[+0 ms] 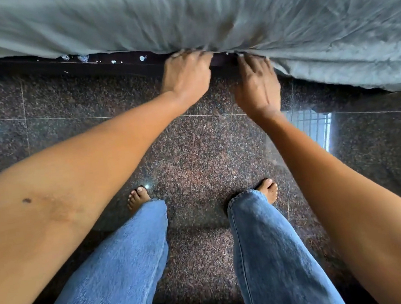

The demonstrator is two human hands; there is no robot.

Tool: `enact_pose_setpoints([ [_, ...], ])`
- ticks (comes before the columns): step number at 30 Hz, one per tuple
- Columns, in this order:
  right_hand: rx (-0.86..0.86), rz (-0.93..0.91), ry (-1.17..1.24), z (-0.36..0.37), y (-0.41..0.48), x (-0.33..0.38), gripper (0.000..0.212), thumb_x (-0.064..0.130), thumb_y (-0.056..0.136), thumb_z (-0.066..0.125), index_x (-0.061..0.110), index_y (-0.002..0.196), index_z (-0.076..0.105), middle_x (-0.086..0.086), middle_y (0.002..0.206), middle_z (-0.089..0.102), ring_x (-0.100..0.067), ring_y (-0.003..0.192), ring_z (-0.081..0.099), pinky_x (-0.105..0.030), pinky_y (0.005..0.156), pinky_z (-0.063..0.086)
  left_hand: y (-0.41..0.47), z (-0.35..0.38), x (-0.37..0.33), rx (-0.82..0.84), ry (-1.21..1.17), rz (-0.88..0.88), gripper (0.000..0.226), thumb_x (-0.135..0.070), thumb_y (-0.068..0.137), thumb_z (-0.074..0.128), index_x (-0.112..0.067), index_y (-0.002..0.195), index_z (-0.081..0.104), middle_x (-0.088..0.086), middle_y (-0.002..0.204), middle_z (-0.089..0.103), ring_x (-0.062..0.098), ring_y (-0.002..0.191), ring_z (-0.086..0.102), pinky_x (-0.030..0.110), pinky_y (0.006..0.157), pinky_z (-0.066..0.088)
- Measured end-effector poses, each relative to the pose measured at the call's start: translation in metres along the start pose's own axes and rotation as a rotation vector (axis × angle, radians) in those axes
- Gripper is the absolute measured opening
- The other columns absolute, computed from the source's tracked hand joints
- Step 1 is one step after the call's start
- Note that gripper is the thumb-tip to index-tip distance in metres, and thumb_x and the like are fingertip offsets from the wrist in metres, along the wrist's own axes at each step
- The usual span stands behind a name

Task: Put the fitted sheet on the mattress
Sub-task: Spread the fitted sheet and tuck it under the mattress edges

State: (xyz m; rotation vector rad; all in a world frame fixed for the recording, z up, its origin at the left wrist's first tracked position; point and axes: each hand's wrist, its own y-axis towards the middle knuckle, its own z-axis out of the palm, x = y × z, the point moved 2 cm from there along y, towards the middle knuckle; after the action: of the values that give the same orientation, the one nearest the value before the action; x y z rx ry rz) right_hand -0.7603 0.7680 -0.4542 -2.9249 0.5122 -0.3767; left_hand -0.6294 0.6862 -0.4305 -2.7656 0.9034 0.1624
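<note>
Left hand (187, 76) and right hand (256, 85) are pinching the sheet (205, 14) hem, seemingly tucking; next needs pulling under the mattress (112, 64).

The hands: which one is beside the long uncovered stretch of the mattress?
The left hand; the dark mattress side lies bare beyond it, while the sheet hangs down past the right hand.

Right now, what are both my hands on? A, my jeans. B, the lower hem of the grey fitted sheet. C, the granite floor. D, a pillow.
B: the left hand and the right hand both have their fingers at the hem of the grey fitted sheet, clear of the jeans and the granite floor.
</note>
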Motion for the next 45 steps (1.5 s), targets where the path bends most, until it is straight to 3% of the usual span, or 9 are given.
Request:
enact_pose_setpoints([
  [2, -0.159, 0.057, -0.011, -0.006, -0.014, -0.021, 0.050, 0.009, 0.076, 0.046, 0.004, 0.124, 0.058, -0.018, 0.122, 0.059, -0.035, 0.112, 0.053, -0.043, 0.096, 0.043, -0.005, 0.006, -0.029, 0.029, -0.061, 0.117, 0.042, -0.006, 0.089, 0.039, -0.011, 0.127, 0.057, 0.007, 0.126, 0.061, 0.023, 0.110, 0.059, 0.038, 0.104, 0.039],
  [4, -0.207, 0.121, -0.022, -0.011, -0.024, -0.041, 0.043, 0.010, 0.073, 0.044, 0.003, 0.111, 0.064, -0.017, 0.112, 0.063, -0.036, 0.100, 0.056, -0.042, 0.081, 0.044, -0.005, 0.017, -0.056, 0.119, -0.130, 0.193, 0.047, -0.004, 0.088, 0.041, -0.009, 0.133, 0.051, 0.007, 0.140, 0.048, 0.020, 0.126, 0.047, 0.036, 0.113, 0.024],
  [9, -0.184, 0.202, -0.006, -0.015, -0.030, -0.087, 0.048, 0.010, 0.074, 0.043, 0.011, 0.118, 0.061, -0.011, 0.124, 0.058, -0.031, 0.111, 0.053, -0.037, 0.091, 0.038, 0.010, 0.047, -0.096, 0.244, -0.055, 0.154, 0.072, -0.007, 0.086, 0.043, -0.011, 0.151, 0.010, 0.004, 0.159, 0.005, 0.018, 0.146, 0.005, 0.036, 0.119, 0.001],
  [14, -0.222, 0.117, 0.037, -0.016, -0.025, -0.103, 0.052, 0.006, 0.071, 0.042, 0.010, 0.119, 0.062, -0.014, 0.115, 0.061, -0.036, 0.103, 0.055, -0.042, 0.090, 0.041, 0.040, 0.046, -0.122, 0.230, -0.034, 0.015, 0.066, -0.011, 0.086, 0.044, -0.013, 0.147, 0.022, 0.004, 0.156, 0.018, 0.025, 0.141, 0.023, 0.037, 0.118, 0.007],
  [18, -0.037, 0.108, -0.056, -0.014, -0.014, -0.105, 0.060, 0.009, 0.077, 0.046, 0.007, 0.136, 0.044, -0.016, 0.135, 0.046, -0.034, 0.122, 0.043, -0.044, 0.103, 0.032, 0.036, 0.054, -0.130, 0.213, -0.027, -0.057, 0.072, -0.013, 0.084, 0.052, -0.014, 0.148, 0.020, 0.002, 0.156, 0.017, 0.025, 0.143, 0.019, 0.038, 0.119, 0.006],
  [24, 0.055, 0.153, -0.214, -0.027, 0.011, -0.101, 0.038, 0.018, 0.086, 0.049, 0.014, 0.123, 0.055, -0.013, 0.131, 0.043, -0.032, 0.124, 0.039, -0.051, 0.112, 0.017, 0.027, 0.030, -0.129, -0.139, -0.149, 0.054, 0.038, -0.008, 0.083, 0.039, -0.008, 0.109, 0.066, 0.007, 0.118, 0.063, 0.029, 0.106, 0.059, 0.038, 0.092, 0.040],
  [32, -0.012, 0.009, -0.307, -0.024, 0.014, -0.115, 0.042, 0.013, 0.087, 0.044, 0.012, 0.128, 0.051, -0.018, 0.132, 0.043, -0.035, 0.122, 0.040, -0.054, 0.110, 0.019, 0.023, 0.040, -0.122, 0.001, -0.071, 0.022, 0.059, -0.008, 0.084, 0.045, -0.011, 0.142, 0.036, 0.006, 0.144, 0.038, 0.025, 0.129, 0.038, 0.039, 0.111, 0.023],
  [38, 0.103, 0.223, -0.294, -0.009, -0.004, -0.116, 0.073, 0.017, 0.078, 0.058, 0.024, 0.144, 0.029, -0.010, 0.142, 0.033, -0.030, 0.137, 0.026, -0.060, 0.111, -0.007, 0.016, 0.047, -0.117, 0.100, -0.046, 0.066, 0.063, -0.009, 0.087, 0.045, -0.010, 0.147, 0.026, 0.006, 0.154, 0.024, 0.023, 0.141, 0.022, 0.039, 0.118, 0.011],
  [45, 0.347, 0.498, -0.042, -0.008, 0.028, -0.098, 0.077, 0.035, 0.087, 0.050, 0.027, 0.151, 0.007, -0.005, 0.159, -0.003, -0.025, 0.146, -0.009, -0.062, 0.109, -0.013, 0.046, 0.048, -0.128, 0.221, -0.052, 0.053, 0.059, -0.025, 0.095, 0.036, -0.013, 0.149, 0.018, 0.006, 0.155, 0.023, 0.020, 0.144, 0.019, 0.038, 0.119, 0.009],
])
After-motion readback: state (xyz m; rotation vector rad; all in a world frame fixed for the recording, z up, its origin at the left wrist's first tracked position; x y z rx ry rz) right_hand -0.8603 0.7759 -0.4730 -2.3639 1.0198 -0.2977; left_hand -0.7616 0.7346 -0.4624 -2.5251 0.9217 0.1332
